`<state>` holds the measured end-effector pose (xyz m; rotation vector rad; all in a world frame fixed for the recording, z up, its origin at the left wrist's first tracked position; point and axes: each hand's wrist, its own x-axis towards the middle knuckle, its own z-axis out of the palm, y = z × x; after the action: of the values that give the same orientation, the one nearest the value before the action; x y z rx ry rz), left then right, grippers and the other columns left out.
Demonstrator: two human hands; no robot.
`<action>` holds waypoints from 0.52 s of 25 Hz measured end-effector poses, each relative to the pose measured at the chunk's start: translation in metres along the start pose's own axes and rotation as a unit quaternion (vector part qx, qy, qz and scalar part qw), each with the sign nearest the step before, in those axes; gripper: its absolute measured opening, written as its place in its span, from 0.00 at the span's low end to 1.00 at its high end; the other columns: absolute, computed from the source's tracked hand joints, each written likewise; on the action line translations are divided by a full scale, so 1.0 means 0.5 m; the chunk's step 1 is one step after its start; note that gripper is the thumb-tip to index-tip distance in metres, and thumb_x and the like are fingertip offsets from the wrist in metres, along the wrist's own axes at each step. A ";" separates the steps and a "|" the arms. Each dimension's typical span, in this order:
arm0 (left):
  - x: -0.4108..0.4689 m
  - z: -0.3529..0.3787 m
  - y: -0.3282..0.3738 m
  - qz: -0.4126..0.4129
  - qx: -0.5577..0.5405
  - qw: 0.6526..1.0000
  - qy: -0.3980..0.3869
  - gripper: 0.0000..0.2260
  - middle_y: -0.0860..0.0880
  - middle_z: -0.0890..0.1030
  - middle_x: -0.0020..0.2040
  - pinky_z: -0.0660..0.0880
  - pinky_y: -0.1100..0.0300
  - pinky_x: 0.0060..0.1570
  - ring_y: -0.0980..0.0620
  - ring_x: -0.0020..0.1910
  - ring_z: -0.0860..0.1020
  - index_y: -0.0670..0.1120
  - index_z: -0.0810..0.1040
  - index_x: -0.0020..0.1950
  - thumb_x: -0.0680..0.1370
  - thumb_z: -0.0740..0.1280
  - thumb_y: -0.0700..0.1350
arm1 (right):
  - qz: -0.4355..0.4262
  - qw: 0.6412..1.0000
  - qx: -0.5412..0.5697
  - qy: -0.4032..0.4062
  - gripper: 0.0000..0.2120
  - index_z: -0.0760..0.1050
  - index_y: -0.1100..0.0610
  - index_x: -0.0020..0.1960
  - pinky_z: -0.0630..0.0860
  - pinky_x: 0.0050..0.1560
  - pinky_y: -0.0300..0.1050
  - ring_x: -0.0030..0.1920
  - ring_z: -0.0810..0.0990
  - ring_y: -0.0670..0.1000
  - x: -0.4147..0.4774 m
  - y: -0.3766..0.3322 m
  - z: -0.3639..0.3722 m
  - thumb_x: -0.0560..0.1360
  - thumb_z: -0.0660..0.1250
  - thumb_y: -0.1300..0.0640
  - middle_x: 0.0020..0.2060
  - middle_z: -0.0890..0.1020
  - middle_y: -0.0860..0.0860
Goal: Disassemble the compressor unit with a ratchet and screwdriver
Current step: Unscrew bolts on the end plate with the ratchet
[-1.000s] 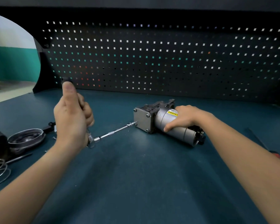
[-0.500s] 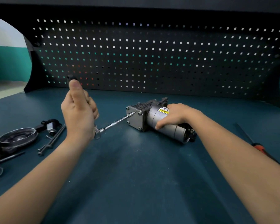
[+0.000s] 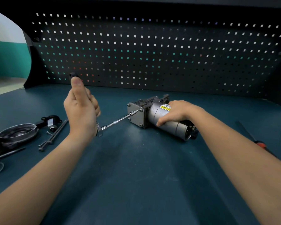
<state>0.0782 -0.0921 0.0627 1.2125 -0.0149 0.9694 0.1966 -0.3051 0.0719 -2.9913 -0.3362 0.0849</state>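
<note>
While the socket sits at the upper right corner of the end plate (image 3: 134, 116), the job is to break that bolt loose without letting the tool ride off.

Hands: left hand (image 3: 80, 111) wraps the ratchet (image 3: 116, 122) handle, thumb up along the grip, handle standing near upright. The long extension runs from the head by my wrist across to the plate. Right hand (image 3: 180, 111) lies over the motor barrel, fingers curled down its near side, pinning the compressor unit (image 3: 154, 115) to the bench (image 3: 136, 184).

Doing it well, as I judge:
- Hold the extension square to the plate face. A bar this long will likely cock sideways under load and round the bolt head.
- Swing the handle in short arcs.
- Press down hard with the right hand. The barrel is round and would probably roll against the torque.

Unit: lies on its side, mid-bench, a little right of centre, plate end toward my left.
- Grey square plate with bolt heads showing at other corners, so I reckon this cover has yet to come off.
- Dark cast body behind the plate.
- Smooth silver barrel with a yellow warning label.
- Dark far end, detail unclear.

Round cover (image 3: 18, 135) and two long bolts (image 3: 53, 135) lie well apart at left. Screwdriver (image 3: 256, 141) lies untouched at right.
</note>
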 end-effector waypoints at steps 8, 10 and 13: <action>-0.001 0.002 -0.002 -0.009 -0.008 1.000 0.015 0.21 0.57 0.59 0.20 0.55 0.68 0.21 0.58 0.19 0.56 0.48 0.58 0.32 0.82 0.50 0.57 | 0.001 1.000 0.004 0.005 0.34 0.68 0.51 0.50 0.68 0.36 0.43 0.46 0.73 0.52 -0.001 -0.001 0.000 0.54 0.70 0.31 0.47 0.73 0.49; 0.003 -0.001 0.001 -0.013 -0.016 1.000 0.019 0.21 0.57 0.59 0.20 0.55 0.68 0.21 0.57 0.19 0.55 0.48 0.58 0.32 0.81 0.49 0.57 | 0.001 1.000 0.004 0.004 0.34 0.68 0.51 0.50 0.68 0.36 0.43 0.46 0.73 0.52 -0.001 -0.001 0.000 0.54 0.70 0.31 0.47 0.73 0.49; 0.000 0.001 -0.001 -0.014 -0.010 1.000 0.014 0.21 0.57 0.59 0.20 0.55 0.68 0.21 0.57 0.19 0.55 0.48 0.58 0.32 0.82 0.49 0.57 | 0.001 1.000 0.003 0.005 0.33 0.67 0.51 0.50 0.69 0.37 0.44 0.47 0.73 0.53 -0.003 -0.002 0.000 0.55 0.70 0.31 0.47 0.72 0.49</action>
<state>0.0785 -0.0927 0.0625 1.1775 0.0145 0.9603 0.1951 -0.3044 0.0722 -2.9860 -0.3314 0.0714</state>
